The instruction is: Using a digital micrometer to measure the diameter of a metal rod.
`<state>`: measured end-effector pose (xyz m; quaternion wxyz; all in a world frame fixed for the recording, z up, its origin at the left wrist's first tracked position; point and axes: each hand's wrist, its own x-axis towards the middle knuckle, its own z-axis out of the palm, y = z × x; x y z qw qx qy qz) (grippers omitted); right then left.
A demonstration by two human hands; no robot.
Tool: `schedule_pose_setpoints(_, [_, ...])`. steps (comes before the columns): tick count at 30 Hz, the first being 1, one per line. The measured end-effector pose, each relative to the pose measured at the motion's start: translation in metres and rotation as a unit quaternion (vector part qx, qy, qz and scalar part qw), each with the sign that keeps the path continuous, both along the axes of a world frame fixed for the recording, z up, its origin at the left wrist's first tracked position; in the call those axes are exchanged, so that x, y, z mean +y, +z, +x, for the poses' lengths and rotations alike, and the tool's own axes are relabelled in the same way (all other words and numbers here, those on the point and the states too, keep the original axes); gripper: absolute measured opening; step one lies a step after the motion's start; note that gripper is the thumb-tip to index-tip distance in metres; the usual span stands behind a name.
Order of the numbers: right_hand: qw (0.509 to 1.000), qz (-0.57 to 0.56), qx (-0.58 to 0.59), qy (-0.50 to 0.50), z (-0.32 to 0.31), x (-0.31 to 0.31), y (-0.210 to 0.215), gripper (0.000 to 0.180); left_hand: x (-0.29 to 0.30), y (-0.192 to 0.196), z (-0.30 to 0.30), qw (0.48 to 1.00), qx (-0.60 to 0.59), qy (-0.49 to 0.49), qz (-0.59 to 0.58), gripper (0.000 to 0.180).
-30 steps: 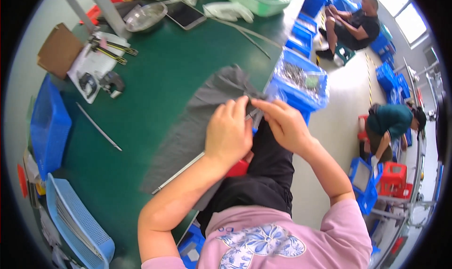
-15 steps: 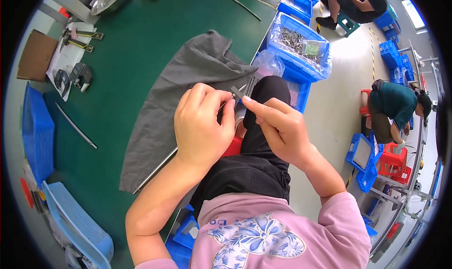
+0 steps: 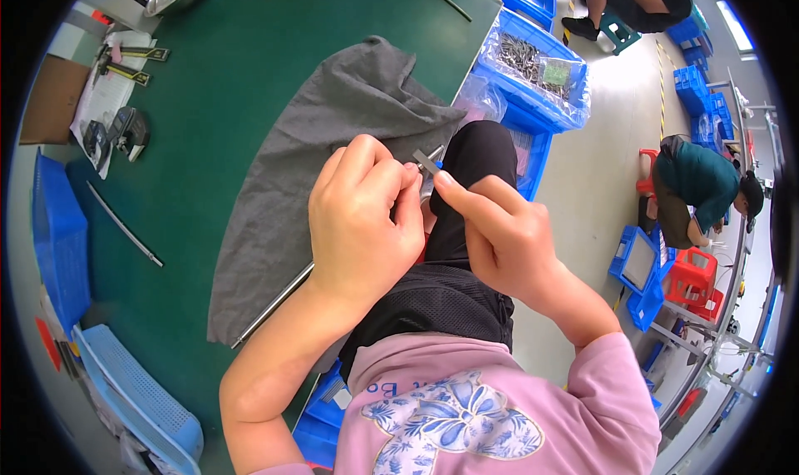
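Observation:
My left hand (image 3: 364, 213) is closed around a thin, shiny metal rod (image 3: 275, 304). The rod slants from the grey cloth (image 3: 283, 175) up past my fingers, and its far end shows just beyond them. Pinched in my right hand (image 3: 506, 238) is a short, flat grey metal strip (image 3: 426, 161), with the index finger stretched along it. The strip crosses the rod near its far end; whether they touch I cannot tell. The middle of the rod is hidden behind my left hand and forearm.
On the green table (image 3: 166, 200) lie a curved thin tube (image 3: 125, 225) and a black tape measure (image 3: 129, 132). Blue baskets stand at the left. To the right, a blue bin (image 3: 533, 71) holds small metal parts in plastic. Two people sit farther right.
The strip and my right hand have shifted slightly right and down relative to my left fingers. My left hand keeps its grip on the rod. The whole view has shifted a little.

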<state>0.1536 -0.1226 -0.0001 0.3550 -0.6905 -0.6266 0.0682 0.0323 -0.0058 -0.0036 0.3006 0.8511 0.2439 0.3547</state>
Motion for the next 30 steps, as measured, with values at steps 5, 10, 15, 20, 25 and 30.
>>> schedule_pose_setpoints(5, [1.000, -0.007, -0.010, 0.008, 0.000, 0.013, 0.004, 0.048, 0.000, 0.001, -0.001, 1.000, 0.004, -0.005, 0.003, 0.010])
schedule_pose_setpoints(10, [1.000, 0.022, 0.015, 0.005, 0.001, 0.003, 0.000, 0.047, 0.001, 0.001, 0.000, 1.000, 0.004, -0.010, 0.004, 0.010])
schedule_pose_setpoints(15, [1.000, -0.002, -0.002, 0.011, 0.004, 0.004, 0.001, 0.044, 0.001, 0.000, -0.001, 1.000, 0.002, -0.007, -0.002, 0.009])
schedule_pose_setpoints(20, [1.000, 0.000, 0.016, 0.022, 0.003, 0.013, 0.005, 0.048, 0.002, 0.001, 0.000, 1.000, 0.002, -0.014, 0.006, 0.009])
schedule_pose_setpoints(25, [0.999, 0.008, 0.031, 0.010, 0.003, 0.000, -0.001, 0.047, 0.001, 0.000, 0.000, 1.000, 0.006, -0.011, -0.004, 0.009])
schedule_pose_setpoints(30, [1.000, 0.015, 0.017, 0.021, 0.001, 0.012, 0.000, 0.048, 0.001, 0.001, -0.001, 1.000, 0.002, -0.009, 0.000, 0.011])
